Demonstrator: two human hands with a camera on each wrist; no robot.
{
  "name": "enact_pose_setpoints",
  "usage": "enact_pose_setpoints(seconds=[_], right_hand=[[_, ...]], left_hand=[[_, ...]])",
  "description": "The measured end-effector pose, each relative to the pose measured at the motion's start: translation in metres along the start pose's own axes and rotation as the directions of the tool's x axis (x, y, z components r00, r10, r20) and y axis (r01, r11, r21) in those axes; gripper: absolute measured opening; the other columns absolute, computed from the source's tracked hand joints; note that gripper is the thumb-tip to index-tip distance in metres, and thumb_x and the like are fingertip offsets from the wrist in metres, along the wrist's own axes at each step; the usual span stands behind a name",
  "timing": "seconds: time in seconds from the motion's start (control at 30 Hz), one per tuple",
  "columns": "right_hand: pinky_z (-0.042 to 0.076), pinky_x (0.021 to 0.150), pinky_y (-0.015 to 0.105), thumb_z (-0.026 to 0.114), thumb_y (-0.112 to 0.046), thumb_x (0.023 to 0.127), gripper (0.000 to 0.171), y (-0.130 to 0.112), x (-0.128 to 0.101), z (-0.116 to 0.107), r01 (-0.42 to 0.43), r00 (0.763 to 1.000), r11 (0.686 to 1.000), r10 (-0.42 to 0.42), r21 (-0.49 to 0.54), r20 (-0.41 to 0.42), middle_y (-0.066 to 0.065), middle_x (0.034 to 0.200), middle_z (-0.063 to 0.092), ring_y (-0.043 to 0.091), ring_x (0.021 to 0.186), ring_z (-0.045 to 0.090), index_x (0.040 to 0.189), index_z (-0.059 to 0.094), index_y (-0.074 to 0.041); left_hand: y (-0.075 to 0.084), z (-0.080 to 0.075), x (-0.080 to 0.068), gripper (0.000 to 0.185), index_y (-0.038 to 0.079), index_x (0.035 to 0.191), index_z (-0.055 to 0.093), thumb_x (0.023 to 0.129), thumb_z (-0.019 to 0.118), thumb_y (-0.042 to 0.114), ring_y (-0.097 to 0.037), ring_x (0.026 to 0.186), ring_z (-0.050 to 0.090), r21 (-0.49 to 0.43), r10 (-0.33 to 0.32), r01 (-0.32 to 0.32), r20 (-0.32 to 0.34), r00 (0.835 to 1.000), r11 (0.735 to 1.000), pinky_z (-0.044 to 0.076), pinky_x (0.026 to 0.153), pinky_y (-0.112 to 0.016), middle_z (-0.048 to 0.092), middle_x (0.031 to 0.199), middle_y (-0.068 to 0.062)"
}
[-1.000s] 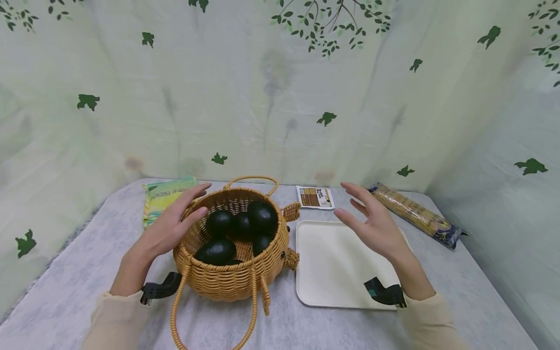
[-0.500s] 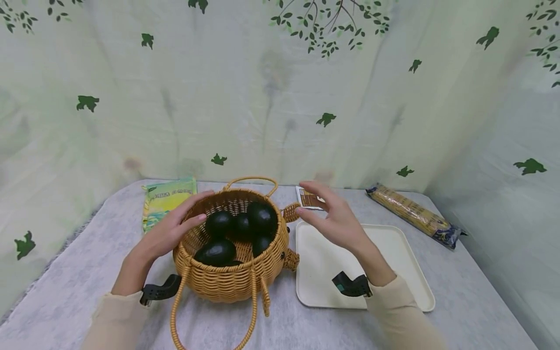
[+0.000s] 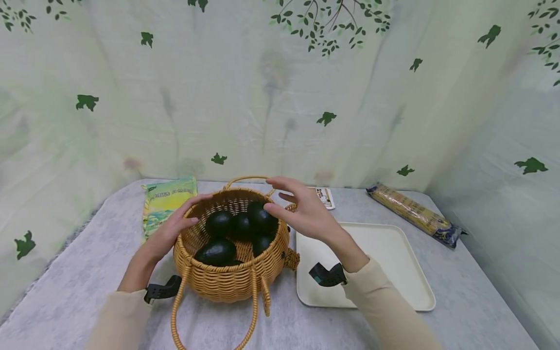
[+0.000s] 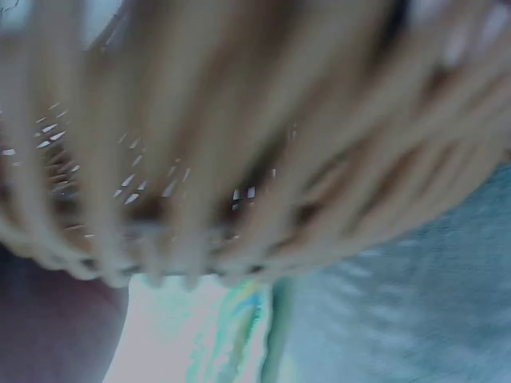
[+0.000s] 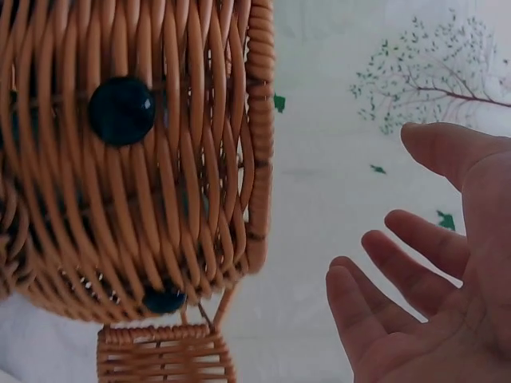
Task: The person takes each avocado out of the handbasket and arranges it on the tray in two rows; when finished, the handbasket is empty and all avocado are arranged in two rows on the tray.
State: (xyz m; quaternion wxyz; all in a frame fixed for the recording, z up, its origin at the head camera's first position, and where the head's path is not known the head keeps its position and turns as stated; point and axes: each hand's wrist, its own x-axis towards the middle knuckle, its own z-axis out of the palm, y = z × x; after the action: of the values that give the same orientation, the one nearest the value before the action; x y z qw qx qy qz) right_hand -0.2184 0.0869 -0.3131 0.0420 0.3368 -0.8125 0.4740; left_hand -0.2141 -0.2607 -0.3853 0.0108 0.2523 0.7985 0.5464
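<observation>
A round wicker basket [image 3: 227, 284] with animal-like features holds several dark, glossy avocado-shaped fruits [image 3: 216, 251]. My left hand [image 3: 168, 231] lies along the basket's left rim, fingers extended toward its back and thumb at the rim. In the left wrist view, the basket's weave [image 4: 239, 175] fills most of the picture and hides the fingers. My right hand [image 3: 306, 209] is over the basket's right rim, thumb and fingers spread apart, overlapping the nearest fruit [image 3: 259, 217] in the head view. From the right wrist, that hand [image 5: 423, 303] appears with nothing in its fingers, beside the rim [image 5: 259, 159].
A white tray [image 3: 385, 272] lies right of the basket. Behind it are a small white-and-brown packet [image 3: 325, 197] and a long golden packet [image 3: 411, 214]. A green-yellow bag [image 3: 168, 199] is at the back left. One basket handle [image 3: 175, 316] hangs toward the front.
My right hand has moved left from above the tray to the basket's right rim. My left hand has shifted slightly left and down at the rim. The basket stays in place.
</observation>
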Motion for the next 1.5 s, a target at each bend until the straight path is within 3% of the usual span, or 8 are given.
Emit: enact_pose_setpoints(seconds=[0.1, 0.37, 0.5, 0.9, 1.2, 1.5], right_hand=[[0.047, 0.109, 0.032, 0.071, -0.027, 0.098, 0.056, -0.006, 0.008, 0.005, 0.006, 1.0, 1.0, -0.006, -0.022, 0.022, 0.0, 0.151, 0.053, 0.018, 0.139, 0.052, 0.15, 0.053, -0.018], [0.044, 0.112, 0.035, 0.069, -0.029, 0.1, 0.058, -0.021, 0.031, 0.016, 0.02, 0.993, 0.999, -0.015, -0.046, 0.117, 0.002, 0.152, 0.053, 0.019, 0.139, 0.052, 0.152, 0.051, -0.013], [0.046, 0.111, 0.036, 0.069, -0.029, 0.1, 0.055, -0.026, 0.044, 0.02, 0.043, 0.983, 0.999, -0.038, -0.021, 0.178, 0.002, 0.15, 0.055, 0.016, 0.137, 0.054, 0.15, 0.053, -0.012], [0.047, 0.106, 0.025, 0.07, -0.028, 0.099, 0.054, -0.031, 0.08, 0.034, 0.08, 0.896, 0.997, -0.081, 0.02, 0.437, 0.006, 0.146, 0.06, 0.021, 0.133, 0.059, 0.147, 0.055, -0.01], [0.05, 0.101, 0.022, 0.074, -0.022, 0.096, 0.052, -0.017, 0.092, 0.051, 0.016, 0.886, 0.989, -0.083, 0.148, 0.457, 0.012, 0.143, 0.061, 0.026, 0.13, 0.061, 0.143, 0.058, -0.006], [0.048, 0.104, 0.024, 0.077, -0.019, 0.093, 0.052, 0.001, 0.097, 0.065, -0.057, 0.868, 0.985, -0.031, 0.162, 0.496, 0.01, 0.142, 0.063, 0.021, 0.132, 0.06, 0.141, 0.061, -0.005]], left_hand=[[-0.005, 0.002, 0.0, 0.053, 0.011, 0.158, 0.036, 0.106, 0.035, 0.014, -0.01, 0.144, 0.035, -0.052, 0.03, -0.03, -0.018, 0.999, 0.998, 0.038, 0.104, -0.016, 0.037, 0.159, -0.01], [-0.012, 0.004, 0.002, 0.054, 0.008, 0.159, 0.034, 0.105, 0.031, 0.015, -0.014, 0.141, 0.041, -0.1, 0.083, -0.087, -0.044, 0.996, 0.991, 0.041, 0.105, -0.018, 0.04, 0.156, -0.008], [-0.013, 0.004, 0.001, 0.054, 0.008, 0.159, 0.034, 0.105, 0.03, 0.017, -0.015, 0.14, 0.042, -0.108, 0.076, -0.081, -0.052, 0.996, 0.991, 0.041, 0.105, -0.019, 0.042, 0.156, -0.004], [-0.017, 0.004, -0.001, 0.055, 0.012, 0.161, 0.031, 0.106, 0.028, 0.022, -0.015, 0.139, 0.044, -0.127, 0.056, -0.062, -0.05, 0.997, 0.99, 0.042, 0.107, -0.021, 0.041, 0.156, 0.0], [-0.016, 0.004, -0.003, 0.055, 0.019, 0.161, 0.031, 0.107, 0.027, 0.026, -0.013, 0.137, 0.042, -0.137, 0.037, -0.042, -0.042, 0.998, 0.99, 0.042, 0.105, -0.021, 0.038, 0.155, 0.006], [-0.016, 0.005, -0.003, 0.055, 0.019, 0.161, 0.032, 0.106, 0.026, 0.023, -0.017, 0.135, 0.047, -0.168, 0.038, -0.044, -0.041, 0.998, 0.985, 0.046, 0.102, -0.023, 0.043, 0.15, 0.006]])
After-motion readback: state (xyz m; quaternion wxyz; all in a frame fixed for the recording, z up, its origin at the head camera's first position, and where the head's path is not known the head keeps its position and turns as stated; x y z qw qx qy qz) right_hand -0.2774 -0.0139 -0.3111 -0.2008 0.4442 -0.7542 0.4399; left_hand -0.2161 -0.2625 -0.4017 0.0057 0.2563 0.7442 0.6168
